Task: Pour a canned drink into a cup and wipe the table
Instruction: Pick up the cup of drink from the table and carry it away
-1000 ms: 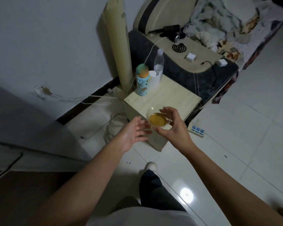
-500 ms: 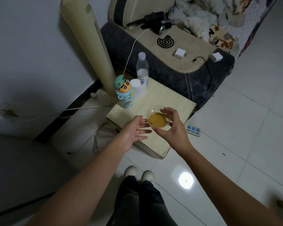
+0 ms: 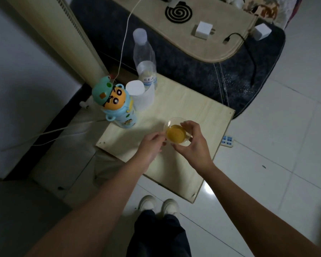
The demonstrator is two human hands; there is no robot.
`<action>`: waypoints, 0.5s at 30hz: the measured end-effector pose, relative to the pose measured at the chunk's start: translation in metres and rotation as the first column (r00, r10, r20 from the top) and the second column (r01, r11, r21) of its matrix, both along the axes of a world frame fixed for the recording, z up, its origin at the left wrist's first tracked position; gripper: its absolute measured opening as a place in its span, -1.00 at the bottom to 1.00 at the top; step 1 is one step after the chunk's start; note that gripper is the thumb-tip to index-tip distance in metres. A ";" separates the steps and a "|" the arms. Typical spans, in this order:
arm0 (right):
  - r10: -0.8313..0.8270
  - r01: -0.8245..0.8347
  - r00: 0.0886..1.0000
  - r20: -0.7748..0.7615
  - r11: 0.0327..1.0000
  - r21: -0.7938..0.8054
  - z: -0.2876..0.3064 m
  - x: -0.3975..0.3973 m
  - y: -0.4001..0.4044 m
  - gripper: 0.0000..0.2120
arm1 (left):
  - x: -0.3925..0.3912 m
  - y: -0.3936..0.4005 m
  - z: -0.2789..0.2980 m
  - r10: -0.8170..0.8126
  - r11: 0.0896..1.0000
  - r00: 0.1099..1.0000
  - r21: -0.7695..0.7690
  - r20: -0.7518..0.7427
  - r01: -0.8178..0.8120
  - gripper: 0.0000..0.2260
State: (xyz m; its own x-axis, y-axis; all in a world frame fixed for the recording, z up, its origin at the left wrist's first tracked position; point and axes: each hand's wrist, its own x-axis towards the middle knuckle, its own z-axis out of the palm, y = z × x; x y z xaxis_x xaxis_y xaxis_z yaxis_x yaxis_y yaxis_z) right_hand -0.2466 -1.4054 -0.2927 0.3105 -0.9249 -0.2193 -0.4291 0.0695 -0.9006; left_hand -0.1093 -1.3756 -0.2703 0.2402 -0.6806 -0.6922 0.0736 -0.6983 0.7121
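A clear plastic cup (image 3: pixel 176 133) holding orange drink is over the small pale wooden table (image 3: pixel 183 108). My right hand (image 3: pixel 193 145) grips the cup from its right side, fingers wrapped around the rim and wall. My left hand (image 3: pixel 152 145) is just left of the cup, fingertips at or close to its wall, palm empty. A white roll of tissue paper (image 3: pixel 143 97) stands at the table's back left. No can is in view.
A cartoon-figure bottle (image 3: pixel 117 106) and a clear water bottle (image 3: pixel 145 58) stand at the table's back left. A tall cream fan column (image 3: pixel 63 34) rises behind. A padded bench (image 3: pixel 202 49) with chargers lies beyond. A power strip (image 3: pixel 227 141) lies on the tiled floor at right.
The view has closed in and tilted down over the table as I stepped forward. My right hand keeps the cup, and my left hand has drawn closer to its left side.
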 end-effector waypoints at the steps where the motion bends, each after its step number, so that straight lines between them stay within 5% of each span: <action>1: -0.005 0.005 1.000 -0.001 1.000 0.003 -0.008 0.002 -0.003 -0.34 | 0.000 -0.003 -0.008 -0.013 1.000 1.000 -0.004 0.004 0.013 -0.84; 15: -0.017 0.020 0.999 -0.046 0.998 0.057 -0.050 0.007 -0.015 -0.36 | 0.008 -0.013 -0.058 -0.137 0.990 0.990 -0.035 0.026 0.138 -0.82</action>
State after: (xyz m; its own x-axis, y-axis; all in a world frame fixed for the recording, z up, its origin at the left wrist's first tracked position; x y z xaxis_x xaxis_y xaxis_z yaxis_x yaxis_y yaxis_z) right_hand -0.2398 -1.4205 -0.3424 0.2821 -0.9158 -0.2857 -0.4678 0.1287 -0.8744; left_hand -0.1014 -1.3888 -0.3283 0.1586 -0.7330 -0.6615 -0.0384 -0.6740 0.7377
